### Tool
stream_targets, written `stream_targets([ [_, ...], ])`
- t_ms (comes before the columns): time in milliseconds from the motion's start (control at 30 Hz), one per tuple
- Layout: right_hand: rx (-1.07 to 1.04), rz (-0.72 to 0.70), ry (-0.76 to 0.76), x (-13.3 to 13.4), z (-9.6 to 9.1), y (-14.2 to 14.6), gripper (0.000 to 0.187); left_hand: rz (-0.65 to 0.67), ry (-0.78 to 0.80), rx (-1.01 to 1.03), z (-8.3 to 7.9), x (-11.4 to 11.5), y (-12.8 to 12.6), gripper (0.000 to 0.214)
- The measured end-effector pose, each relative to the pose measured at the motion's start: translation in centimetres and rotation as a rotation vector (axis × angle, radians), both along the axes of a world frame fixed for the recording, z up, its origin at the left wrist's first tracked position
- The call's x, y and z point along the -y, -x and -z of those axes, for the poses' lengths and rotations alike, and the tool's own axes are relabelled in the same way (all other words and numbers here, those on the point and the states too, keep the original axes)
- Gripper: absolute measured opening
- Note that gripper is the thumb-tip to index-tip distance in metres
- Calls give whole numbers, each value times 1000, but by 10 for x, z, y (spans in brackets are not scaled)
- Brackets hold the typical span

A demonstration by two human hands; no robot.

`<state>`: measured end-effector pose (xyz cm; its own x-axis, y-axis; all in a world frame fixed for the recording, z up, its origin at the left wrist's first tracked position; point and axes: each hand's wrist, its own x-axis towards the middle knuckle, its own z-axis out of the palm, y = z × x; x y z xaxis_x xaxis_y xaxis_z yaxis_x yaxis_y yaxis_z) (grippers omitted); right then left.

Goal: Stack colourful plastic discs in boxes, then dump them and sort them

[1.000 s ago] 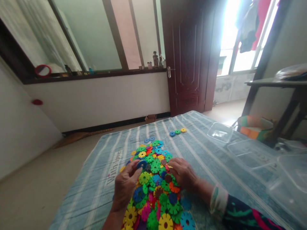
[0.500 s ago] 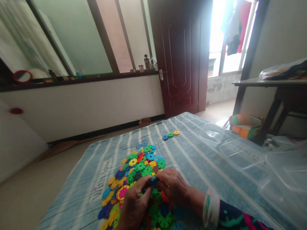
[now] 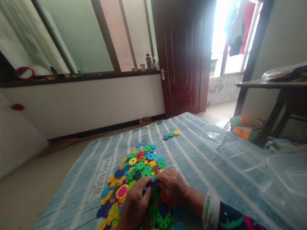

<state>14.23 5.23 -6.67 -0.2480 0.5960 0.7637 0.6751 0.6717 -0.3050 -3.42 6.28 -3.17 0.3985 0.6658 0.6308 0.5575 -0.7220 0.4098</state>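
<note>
Between my two hands is a small blue notched plastic disc (image 3: 154,183), mostly covered by fingers. My left hand (image 3: 137,199) pinches it from the left with thumb and forefinger. From the right, my right hand (image 3: 173,185) closes its fingertips on the blue piece too; whether it is one disc or two joined cannot be made out. Below and around both hands spreads a pile of flower-shaped discs (image 3: 139,166) in green, yellow, blue, orange and other colours. A pink and yellow disc (image 3: 122,192) lies just left of my left hand.
Beyond the pile, a joined row of blue, green and yellow discs (image 3: 171,134) and a blue pair (image 3: 141,144) lie on the striped bedspread (image 3: 189,150). Clear plastic boxes (image 3: 243,156) stand along the right side. A desk (image 3: 271,85) is at the far right.
Both hands stay together over the pile, still gripping the blue piece, which has turned slightly between the fingers. The camera view has shifted a little.
</note>
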Motion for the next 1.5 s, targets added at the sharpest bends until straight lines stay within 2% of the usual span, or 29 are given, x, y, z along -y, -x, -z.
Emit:
stream_targets([
  [300, 10, -7, 45, 1, 5, -3, 8, 7, -23, -30, 0, 5, -3, 21],
  [500, -17, 25, 57, 0, 6, -6, 18, -106, -33, -42, 6, 2, 2, 22],
  [767, -67, 98, 123, -8, 17, -18, 15, -290, 7, -49, 12, -7, 13, 24],
  [1233, -48, 103, 148, -9, 16, -18, 13, -412, -15, -78, 13, -12, 19, 30],
  [1500, -179, 151, 248, -15, 15, -35, 18, -443, 31, -86, 11, -12, 17, 28],
])
